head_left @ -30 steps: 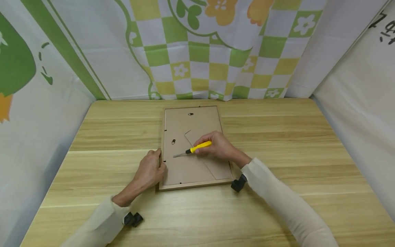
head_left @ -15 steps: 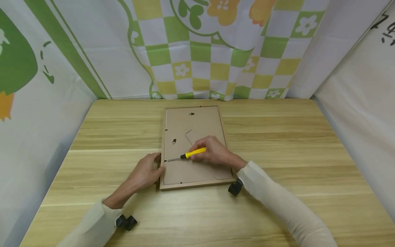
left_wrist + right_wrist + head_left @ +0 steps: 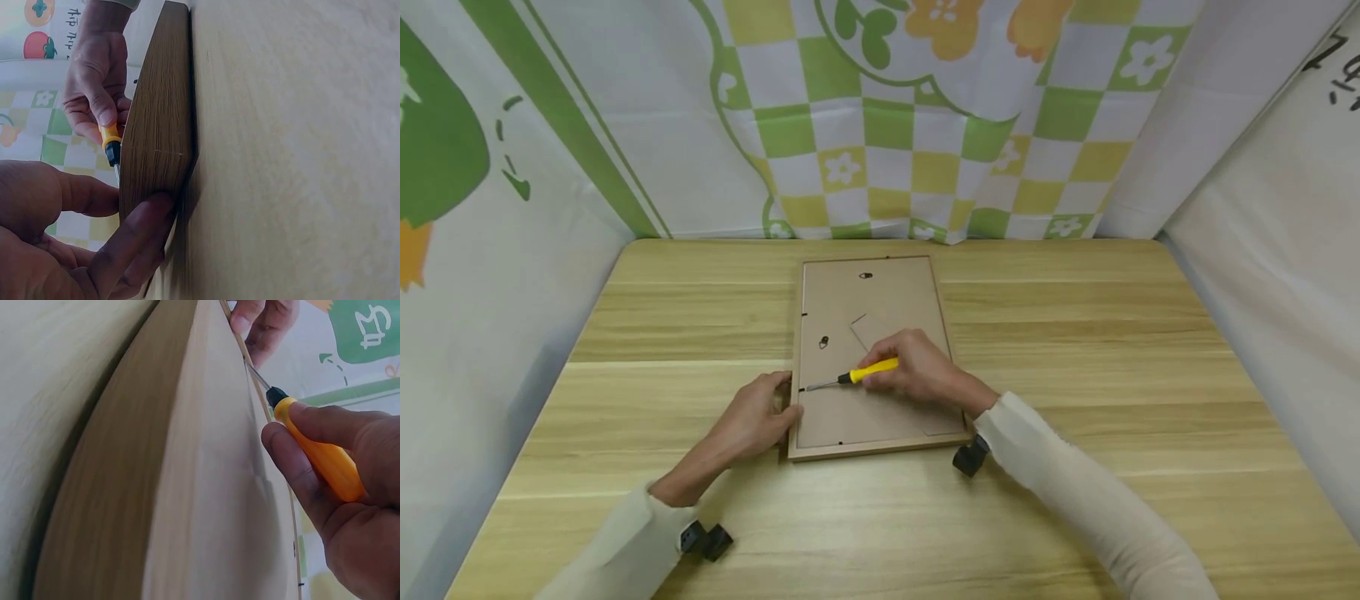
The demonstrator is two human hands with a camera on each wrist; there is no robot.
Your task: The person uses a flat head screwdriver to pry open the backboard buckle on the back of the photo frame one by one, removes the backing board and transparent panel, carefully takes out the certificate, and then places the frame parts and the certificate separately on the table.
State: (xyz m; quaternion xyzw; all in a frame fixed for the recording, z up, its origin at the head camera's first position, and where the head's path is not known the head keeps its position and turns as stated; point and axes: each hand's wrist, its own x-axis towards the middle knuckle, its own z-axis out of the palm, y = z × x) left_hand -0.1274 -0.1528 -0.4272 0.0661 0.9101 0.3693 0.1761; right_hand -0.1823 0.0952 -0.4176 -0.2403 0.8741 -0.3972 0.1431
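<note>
A picture frame [image 3: 902,292] lies on its face, its brown backing board up, with two small hanging rings and a stand flap on it. My right hand [image 3: 922,371] holds a yellow-handled screwdriver [image 3: 874,369] between thumb and fingers. Its blade slants down leftward to a small black tab [image 3: 802,390] on the frame's left edge; the tip appears to meet the tab. My left hand [image 3: 756,418] pinches that same edge beside the tab. In the left wrist view its thumb lies at the upper edge and its fingers press the wooden side [image 3: 150,137].
The frame rests on a wood-grain table [image 3: 1075,333]. More black tabs, such as the upper left tab [image 3: 804,314], line the frame's edges. A checked cloth [image 3: 887,158] hangs behind the table, and pale cloth walls stand on both sides.
The screwdriver and right hand have moved left and slightly down, bringing the blade tip to the black tab. My left hand shifted its hold slightly along the frame's edge. Little differs over the last half second.
</note>
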